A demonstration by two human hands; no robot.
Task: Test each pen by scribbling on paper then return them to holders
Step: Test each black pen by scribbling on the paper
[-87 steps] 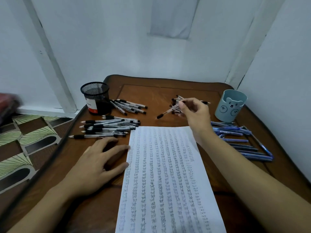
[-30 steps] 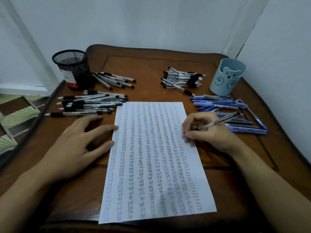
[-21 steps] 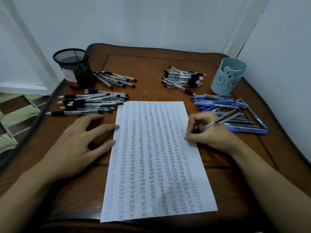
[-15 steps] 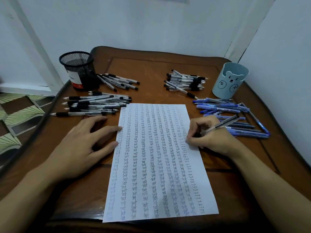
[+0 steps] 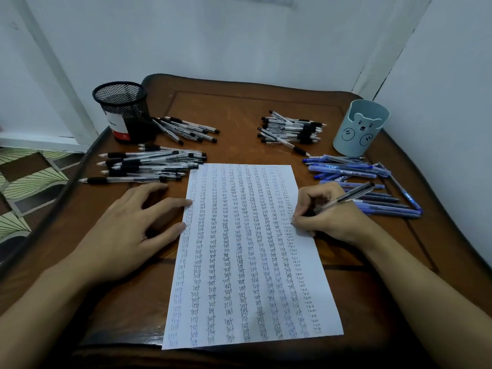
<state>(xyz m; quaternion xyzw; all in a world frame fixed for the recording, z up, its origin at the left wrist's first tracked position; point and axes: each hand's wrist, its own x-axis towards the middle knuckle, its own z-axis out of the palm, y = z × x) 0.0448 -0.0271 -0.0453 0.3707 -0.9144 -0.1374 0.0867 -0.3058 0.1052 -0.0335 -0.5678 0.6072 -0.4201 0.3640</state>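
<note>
A white sheet of paper (image 5: 247, 262) covered in columns of the word "test" lies in the middle of the brown table (image 5: 239, 107). My right hand (image 5: 324, 217) grips a clear black-capped pen (image 5: 346, 197) with its tip on the paper's right edge. My left hand (image 5: 125, 230) lies flat on the table, fingertips touching the paper's left edge. A black mesh holder (image 5: 122, 110) stands at the back left. A light blue bear holder (image 5: 360, 127) stands at the back right.
Piles of clear black pens lie beside the mesh holder (image 5: 186, 130), left of the paper (image 5: 149, 165) and at the back centre (image 5: 290, 129). Blue pens (image 5: 356, 171) are spread right of the paper. Walls close in behind and to the right.
My right hand took a pen from the back centre pile, brought it down to the paper's right edge and has been writing there. The left hand stays put.
</note>
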